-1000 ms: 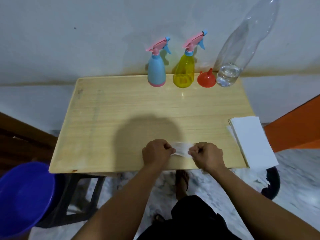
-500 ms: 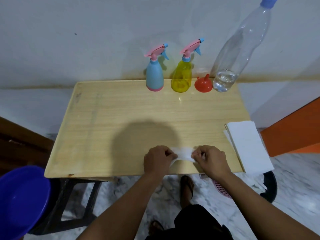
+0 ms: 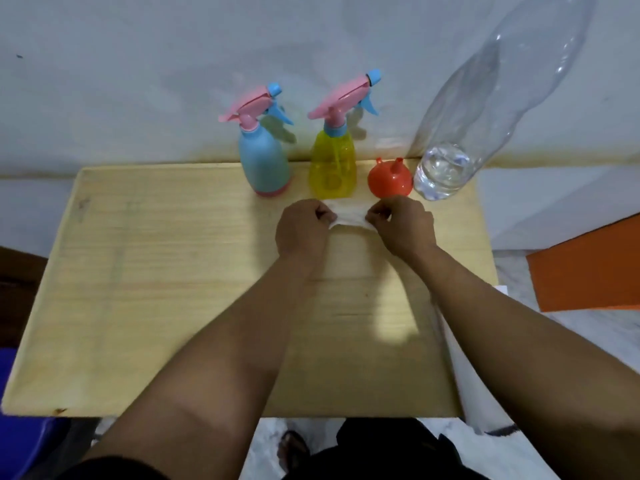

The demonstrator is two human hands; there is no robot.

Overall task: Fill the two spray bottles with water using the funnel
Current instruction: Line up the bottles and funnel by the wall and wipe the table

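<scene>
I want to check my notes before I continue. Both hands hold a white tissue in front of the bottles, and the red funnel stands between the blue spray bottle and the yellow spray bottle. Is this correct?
Not quite. In the head view the red funnel stands between the yellow spray bottle and the clear water bottle, not between the two spray bottles. The blue spray bottle is at the far left of the row. The rest holds: the left hand and right hand both hold the white tissue.
</scene>
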